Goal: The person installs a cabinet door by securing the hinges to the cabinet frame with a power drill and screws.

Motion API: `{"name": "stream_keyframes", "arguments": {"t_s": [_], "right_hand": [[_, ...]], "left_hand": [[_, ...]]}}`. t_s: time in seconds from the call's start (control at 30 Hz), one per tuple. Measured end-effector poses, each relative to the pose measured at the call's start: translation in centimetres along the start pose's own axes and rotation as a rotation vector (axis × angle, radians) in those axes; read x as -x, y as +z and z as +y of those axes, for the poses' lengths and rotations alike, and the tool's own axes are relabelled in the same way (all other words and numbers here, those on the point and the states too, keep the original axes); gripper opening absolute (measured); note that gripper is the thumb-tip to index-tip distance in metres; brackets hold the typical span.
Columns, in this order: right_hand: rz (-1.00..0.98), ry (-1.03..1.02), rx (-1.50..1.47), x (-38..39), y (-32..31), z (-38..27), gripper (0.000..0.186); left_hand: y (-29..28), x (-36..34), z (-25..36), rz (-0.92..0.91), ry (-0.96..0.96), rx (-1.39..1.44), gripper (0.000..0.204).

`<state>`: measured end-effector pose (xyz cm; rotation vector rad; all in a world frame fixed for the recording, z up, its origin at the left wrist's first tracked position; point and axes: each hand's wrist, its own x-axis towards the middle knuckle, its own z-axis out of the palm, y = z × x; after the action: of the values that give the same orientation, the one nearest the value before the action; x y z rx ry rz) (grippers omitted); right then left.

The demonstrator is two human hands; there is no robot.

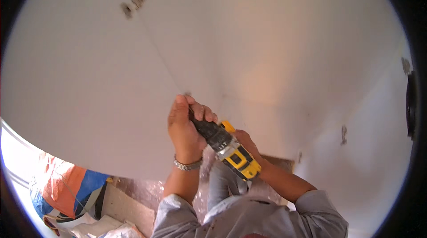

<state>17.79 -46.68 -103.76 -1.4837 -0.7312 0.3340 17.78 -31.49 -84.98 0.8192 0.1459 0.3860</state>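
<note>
My left hand (187, 127), with a metal watch on its wrist, is closed around the dark front end of a yellow and black power drill (238, 162). My right hand (247, 144) is behind the drill at its handle, fingers mostly hidden by the tool. The drill's front points up at a small mark on a seam in a white panel (102, 73); whether it touches is hidden by my fingers. Two rough grey patches (126, 10) lie along the same seam farther up.
White surfaces (302, 51) meet at corners to the right, with more rough patches (343, 135) and a dark object (411, 104) at the edge. At lower left are a bright window edge (13, 149), orange and blue sheeting (62, 180) and pale sacks (98, 229) on a dusty floor.
</note>
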Motion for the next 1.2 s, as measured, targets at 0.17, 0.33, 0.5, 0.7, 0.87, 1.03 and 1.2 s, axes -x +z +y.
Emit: {"name": "stream_keyframes", "arguments": {"t_s": [0.17,0.33,0.5,0.7,0.87,1.03,1.2], "right_hand": [[0.095,0.349,-1.093,1.2,0.4,-11.9,0.035],[0.181,0.320,-1.000,-3.7,-4.9,-20.6,0.039],[-0.135,-0.179,-1.449,-9.2,-11.3,-27.5,0.042],[0.425,-0.712,0.132,-14.9,-14.5,-43.9,0.025],[0.432,-0.927,0.243,-19.3,-15.3,-52.6,0.021],[0.309,-0.934,0.138,-24.0,-16.1,-58.5,0.016],[0.190,-0.783,-0.096,-27.9,-12.3,-67.4,0.021]], "left_hand": [[5.4,1.8,4.9,-0.026,-0.050,0.058,0.029],[18.5,0.8,12.1,-0.274,-0.005,0.153,0.024],[28.4,-2.6,15.7,-0.484,0.046,0.156,0.028],[39.7,-5.7,23.9,-0.518,0.135,0.026,0.033],[40.5,-7.8,31.0,-0.456,0.490,-0.442,0.038],[40.0,-9.3,43.8,-0.054,1.485,-1.784,0.024],[43.5,-6.9,61.0,0.225,1.609,-2.260,0.027]]}}
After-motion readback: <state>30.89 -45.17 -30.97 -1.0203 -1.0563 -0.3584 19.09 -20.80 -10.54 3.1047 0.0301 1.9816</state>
